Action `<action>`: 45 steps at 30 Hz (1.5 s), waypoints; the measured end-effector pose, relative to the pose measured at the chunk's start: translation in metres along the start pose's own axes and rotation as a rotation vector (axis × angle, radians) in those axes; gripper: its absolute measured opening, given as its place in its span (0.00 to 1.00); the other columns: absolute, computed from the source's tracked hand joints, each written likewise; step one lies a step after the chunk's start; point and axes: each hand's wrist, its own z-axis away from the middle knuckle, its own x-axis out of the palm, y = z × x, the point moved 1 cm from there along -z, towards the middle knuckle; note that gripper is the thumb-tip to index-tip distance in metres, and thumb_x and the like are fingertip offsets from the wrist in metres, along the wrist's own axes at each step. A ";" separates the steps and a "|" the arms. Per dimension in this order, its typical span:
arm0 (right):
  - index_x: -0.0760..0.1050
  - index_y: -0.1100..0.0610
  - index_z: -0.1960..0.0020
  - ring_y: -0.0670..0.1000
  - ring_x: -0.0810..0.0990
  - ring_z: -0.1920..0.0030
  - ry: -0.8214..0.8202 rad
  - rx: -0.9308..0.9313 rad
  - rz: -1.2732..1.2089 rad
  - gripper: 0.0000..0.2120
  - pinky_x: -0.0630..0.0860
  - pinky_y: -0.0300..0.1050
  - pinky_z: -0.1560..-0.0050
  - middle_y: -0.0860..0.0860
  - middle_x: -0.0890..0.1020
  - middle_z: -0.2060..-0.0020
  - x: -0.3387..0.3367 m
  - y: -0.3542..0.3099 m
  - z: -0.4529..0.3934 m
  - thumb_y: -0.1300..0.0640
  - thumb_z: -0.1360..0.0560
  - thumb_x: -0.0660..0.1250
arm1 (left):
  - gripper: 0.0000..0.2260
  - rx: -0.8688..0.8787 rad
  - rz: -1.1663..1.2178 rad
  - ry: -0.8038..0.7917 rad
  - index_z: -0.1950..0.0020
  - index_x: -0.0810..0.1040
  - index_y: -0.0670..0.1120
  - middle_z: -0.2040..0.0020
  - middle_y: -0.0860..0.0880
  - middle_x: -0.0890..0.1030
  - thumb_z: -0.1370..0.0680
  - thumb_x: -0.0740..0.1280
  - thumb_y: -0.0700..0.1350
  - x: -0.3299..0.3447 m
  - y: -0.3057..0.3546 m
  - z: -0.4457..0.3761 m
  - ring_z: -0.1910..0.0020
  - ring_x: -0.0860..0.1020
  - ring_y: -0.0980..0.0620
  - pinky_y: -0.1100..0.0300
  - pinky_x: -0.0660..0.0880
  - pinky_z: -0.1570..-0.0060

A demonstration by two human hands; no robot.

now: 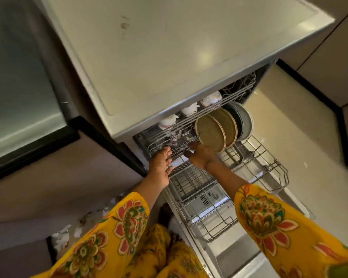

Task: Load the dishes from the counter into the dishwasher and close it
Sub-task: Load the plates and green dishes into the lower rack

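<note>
The dishwasher (169, 57) stands open below me, its door (235, 255) folded down. The lower rack (269, 169) is pulled out and holds several plates on edge: two tan ones (211, 135) and grey ones (245, 121) behind them. The upper rack (169, 145) sits part way in, with white patterned cups (190, 109) upside down in it. My left hand (161, 167) rests with its fingers on the front edge of the upper rack. My right hand (199, 155) touches the same front edge, close to the nearest tan plate. What the fingertips do is hidden by the wire.
A steel counter top (18, 97) lies to the left of the dishwasher. Bits of white debris (64, 235) litter the floor at the lower left. Pale floor (301, 117) and a dark skirting lie to the right. My yellow flowered sleeves fill the bottom.
</note>
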 end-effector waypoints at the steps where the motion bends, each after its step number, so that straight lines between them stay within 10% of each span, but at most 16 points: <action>1: 0.68 0.58 0.30 0.58 0.73 0.34 -0.012 -0.015 -0.012 0.21 0.69 0.45 0.37 0.58 0.73 0.33 0.005 -0.013 0.012 0.52 0.21 0.60 | 0.15 0.009 0.027 0.018 0.33 0.72 0.46 0.31 0.49 0.72 0.18 0.58 0.47 -0.007 0.002 0.012 0.32 0.69 0.50 0.56 0.67 0.40; 5: 0.73 0.60 0.35 0.59 0.73 0.36 -0.061 -0.124 0.009 0.18 0.69 0.43 0.41 0.59 0.76 0.37 0.023 -0.064 0.057 0.53 0.21 0.60 | 0.13 0.056 0.140 0.110 0.38 0.77 0.45 0.34 0.49 0.75 0.19 0.57 0.46 -0.039 0.009 0.052 0.35 0.72 0.49 0.61 0.66 0.56; 9: 0.74 0.61 0.37 0.59 0.75 0.39 -0.102 -0.195 -0.051 0.17 0.71 0.48 0.40 0.58 0.79 0.41 0.048 -0.116 0.094 0.52 0.21 0.61 | 0.12 0.129 0.267 0.165 0.42 0.78 0.44 0.53 0.51 0.79 0.20 0.58 0.45 -0.089 0.021 0.095 0.58 0.72 0.53 0.64 0.63 0.65; 16: 0.76 0.57 0.43 0.50 0.76 0.50 -0.217 -0.418 -0.054 0.15 0.68 0.40 0.52 0.51 0.79 0.52 0.086 -0.218 0.142 0.48 0.21 0.62 | 0.10 0.301 0.488 0.336 0.55 0.79 0.49 0.52 0.51 0.79 0.20 0.59 0.48 -0.184 0.047 0.157 0.55 0.74 0.53 0.60 0.66 0.59; 22: 0.78 0.57 0.43 0.53 0.78 0.47 -0.301 -0.600 -0.064 0.15 0.75 0.50 0.43 0.53 0.81 0.50 0.118 -0.307 0.177 0.48 0.22 0.62 | 0.10 0.511 0.660 0.452 0.56 0.79 0.48 0.53 0.48 0.80 0.20 0.60 0.46 -0.262 0.073 0.203 0.48 0.75 0.50 0.56 0.70 0.48; 29: 0.78 0.59 0.50 0.54 0.79 0.54 -0.355 -0.748 -0.056 0.14 0.77 0.51 0.48 0.54 0.82 0.56 0.177 -0.409 0.214 0.50 0.21 0.61 | 0.10 0.679 0.837 0.590 0.58 0.78 0.45 0.62 0.48 0.79 0.21 0.61 0.44 -0.355 0.095 0.241 0.64 0.74 0.55 0.62 0.70 0.64; 45: 0.77 0.52 0.51 0.54 0.80 0.49 -0.511 -0.766 -0.119 0.11 0.77 0.56 0.44 0.52 0.82 0.54 0.370 -0.622 0.244 0.46 0.23 0.63 | 0.06 0.738 0.985 0.823 0.61 0.76 0.47 0.60 0.51 0.77 0.25 0.63 0.43 -0.618 0.157 0.271 0.61 0.73 0.55 0.63 0.69 0.64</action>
